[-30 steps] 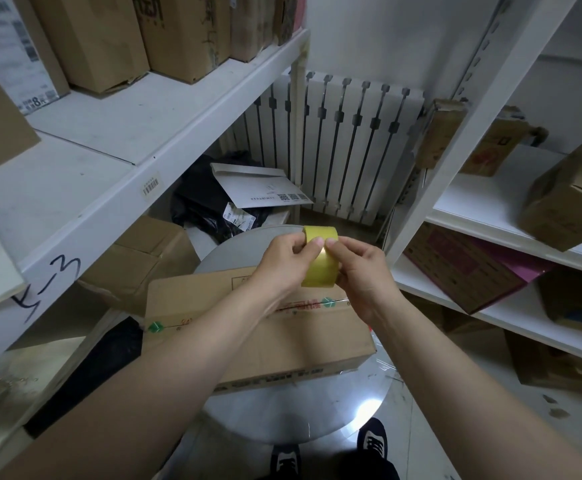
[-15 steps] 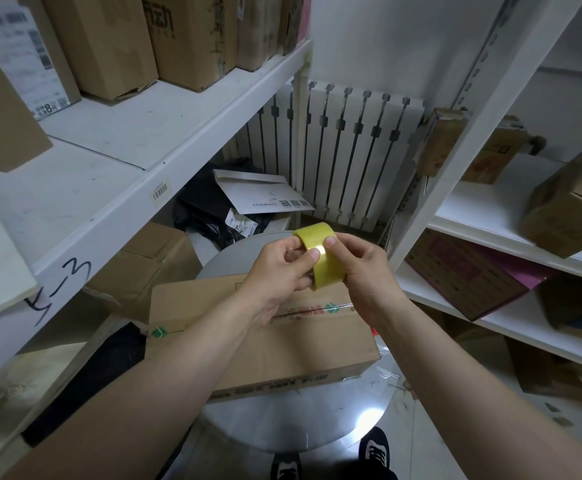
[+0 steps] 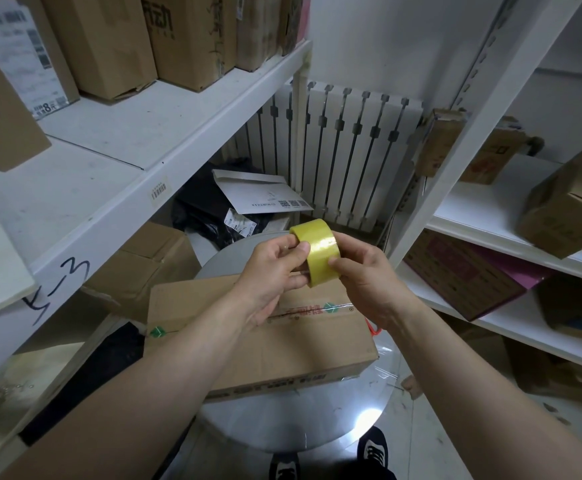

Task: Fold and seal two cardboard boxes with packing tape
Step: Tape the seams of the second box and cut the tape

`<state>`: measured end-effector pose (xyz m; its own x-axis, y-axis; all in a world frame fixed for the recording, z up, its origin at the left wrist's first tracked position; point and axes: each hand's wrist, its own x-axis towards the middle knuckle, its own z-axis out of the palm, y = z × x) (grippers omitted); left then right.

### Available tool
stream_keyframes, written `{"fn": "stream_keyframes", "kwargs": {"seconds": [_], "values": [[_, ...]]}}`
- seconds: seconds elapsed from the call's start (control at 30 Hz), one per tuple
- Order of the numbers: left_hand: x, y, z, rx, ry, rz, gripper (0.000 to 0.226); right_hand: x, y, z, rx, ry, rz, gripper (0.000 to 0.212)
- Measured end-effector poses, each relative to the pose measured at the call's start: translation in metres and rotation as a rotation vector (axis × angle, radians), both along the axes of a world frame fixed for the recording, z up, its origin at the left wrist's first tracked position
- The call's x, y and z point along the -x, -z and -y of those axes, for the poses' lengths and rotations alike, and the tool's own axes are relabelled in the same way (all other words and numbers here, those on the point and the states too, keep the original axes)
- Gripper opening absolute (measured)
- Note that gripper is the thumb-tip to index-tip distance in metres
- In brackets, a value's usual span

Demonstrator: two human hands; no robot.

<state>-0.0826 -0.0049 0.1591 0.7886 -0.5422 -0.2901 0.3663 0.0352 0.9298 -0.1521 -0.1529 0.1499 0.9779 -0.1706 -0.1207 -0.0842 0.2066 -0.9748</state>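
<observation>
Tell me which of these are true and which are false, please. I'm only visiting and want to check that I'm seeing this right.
1. The left hand and the right hand both hold the yellow tape roll. True.
2. The yellow tape roll lies on the cardboard box. False: it is held in the air, apart from the box.
3. The cardboard box lies on a round grey table. True.
4. The cardboard box stands open at the top. False: its top is folded shut and flat.
5. A white radiator stands against the wall beyond the table. True.
</observation>
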Motion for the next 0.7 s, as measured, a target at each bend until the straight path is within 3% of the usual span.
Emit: {"fn": "stream_keyframes", "kwargs": {"seconds": [0.2, 0.3, 0.4, 0.47, 0.5, 0.6, 0.7], "values": [[0.006, -0.006, 0.008, 0.016, 0.004, 0.008, 0.014, 0.001, -0.01, -0.011, 0.029, 0.105, -0.125, 0.021], [0.002, -0.011, 0.007, -0.091, -0.052, 0.08, 0.028, 0.0, -0.014, -0.009, -0.011, 0.113, -0.145, 0.021], [-0.006, -0.014, 0.004, -0.287, -0.099, 0.451, 0.006, 0.0, -0.017, -0.004, 0.031, 0.083, -0.159, 0.026], [-0.013, -0.008, 0.002, -0.505, 0.058, 0.781, 0.057, 0.002, -0.018, -0.002, 0.044, 0.042, -0.155, 0.028], [-0.015, -0.006, 0.002, -0.599, 0.137, 0.931, 0.071, 0.003, -0.018, -0.002, 0.052, 0.025, -0.153, 0.03], [-0.02, 0.002, 0.0, -0.674, 0.163, 1.386, 0.078, 0.005, -0.016, 0.0, 0.055, -0.008, -0.135, 0.036], [-0.026, 0.01, -0.003, -0.665, 0.103, 1.544, 0.082, 0.009, -0.014, 0.002, 0.036, -0.055, -0.116, 0.037]]}}
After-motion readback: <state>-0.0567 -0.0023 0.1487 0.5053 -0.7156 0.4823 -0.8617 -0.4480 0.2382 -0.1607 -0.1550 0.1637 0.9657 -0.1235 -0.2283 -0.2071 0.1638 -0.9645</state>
